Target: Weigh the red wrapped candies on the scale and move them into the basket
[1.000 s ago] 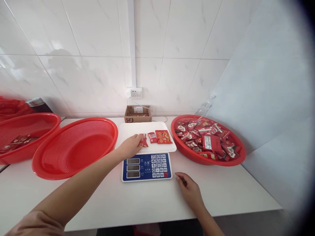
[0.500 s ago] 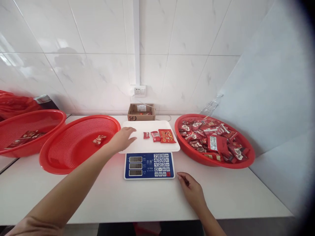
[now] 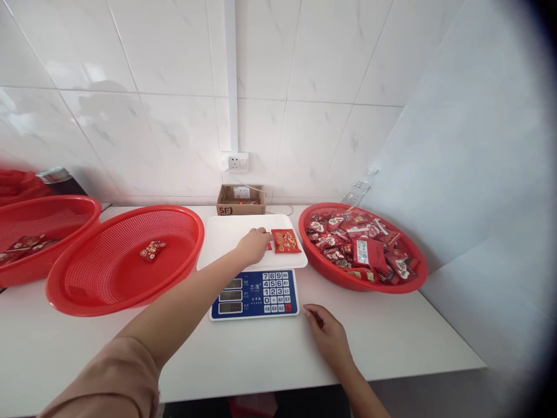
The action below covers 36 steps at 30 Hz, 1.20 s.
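Head view: left hand [image 3: 253, 247] over the white pan [image 3: 226, 229] of the digital scale [image 3: 256, 296], at a small red packet [image 3: 268, 246] mostly hidden by it; fingers bent down, cannot tell whether they grip; larger red-orange packet [image 3: 286, 241] lies flat on the scale's pan, just beside that hand; right hand [image 3: 327, 338] at the scale's near right corner, fingers loosely curled, nothing visible in them, cannot tell if the tips meet; likely risks: fingers bumping the larger packet askew, slick film slipping from a weak pinch, hand pressure upsetting the reading; materials: glossy crimped film packets, smooth plastic pan; left of the scale, oval perforated red plastic basket [image 3: 104, 249] with one patterned packet [image 3: 152, 250]; right of the scale, similar basket [image 3: 322, 271] heaped with packets; behind the scale, small open cardboard box [image 3: 241, 211].
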Available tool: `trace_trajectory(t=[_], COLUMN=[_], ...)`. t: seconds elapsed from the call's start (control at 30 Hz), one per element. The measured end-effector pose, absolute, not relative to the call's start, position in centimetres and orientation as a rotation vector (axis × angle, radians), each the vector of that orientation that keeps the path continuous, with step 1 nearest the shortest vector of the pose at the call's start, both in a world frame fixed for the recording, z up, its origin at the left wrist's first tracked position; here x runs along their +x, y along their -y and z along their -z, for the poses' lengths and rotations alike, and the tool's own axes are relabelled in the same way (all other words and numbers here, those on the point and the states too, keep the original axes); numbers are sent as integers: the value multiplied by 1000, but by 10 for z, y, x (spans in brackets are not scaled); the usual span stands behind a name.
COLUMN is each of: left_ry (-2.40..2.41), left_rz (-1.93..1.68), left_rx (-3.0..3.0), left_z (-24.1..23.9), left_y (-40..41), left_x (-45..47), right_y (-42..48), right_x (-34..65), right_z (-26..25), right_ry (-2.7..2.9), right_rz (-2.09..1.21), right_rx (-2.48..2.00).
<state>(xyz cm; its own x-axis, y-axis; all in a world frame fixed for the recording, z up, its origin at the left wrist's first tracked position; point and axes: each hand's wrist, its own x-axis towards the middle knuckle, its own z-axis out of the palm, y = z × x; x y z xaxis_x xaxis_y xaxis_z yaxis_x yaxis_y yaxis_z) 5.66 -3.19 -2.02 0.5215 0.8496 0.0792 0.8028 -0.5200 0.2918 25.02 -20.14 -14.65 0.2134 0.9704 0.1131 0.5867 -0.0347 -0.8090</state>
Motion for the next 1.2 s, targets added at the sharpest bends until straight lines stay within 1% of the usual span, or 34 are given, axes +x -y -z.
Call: trace_trajectory(t=[0.27, 0.4, 0.5, 0.63, 0.73, 0.8, 0.9, 1.07, 1.2], left_ry=[-1478, -1481, -1540, -1814, -2008, -2043, -1916, -1350, -1116], left_rz=[-583, -697, -800, -891, -816, -740, -664, -457, -313], left_rx=[2416, 2426, 2448, 2385, 2298, 2290, 2404, 2722, 2826], left_z=[27, 17, -2, -26, -29, -23, -11, 2, 10], left_y=[29, 30, 30, 30, 31, 32, 36, 53, 55], left_x=[54, 47, 19, -50, -92, -99, -69, 34, 92], right_y=[202, 202, 202, 202, 201, 201, 201, 200, 201], right_x=[249, 249, 250, 250, 250, 250, 250, 250, 250], right_z=[143, 143, 144, 146, 146, 146, 146, 149, 147], right_ry=[1468, 1476, 1483, 1486, 1492, 1492, 1486, 1471, 1459], right_rz=[-605, -593, -598, -603, -610, -618, -633, -639, -624], right_rx=[-1723, -1723, -1706, -1698, -1713, -1723, -1725, -1690, -1669])
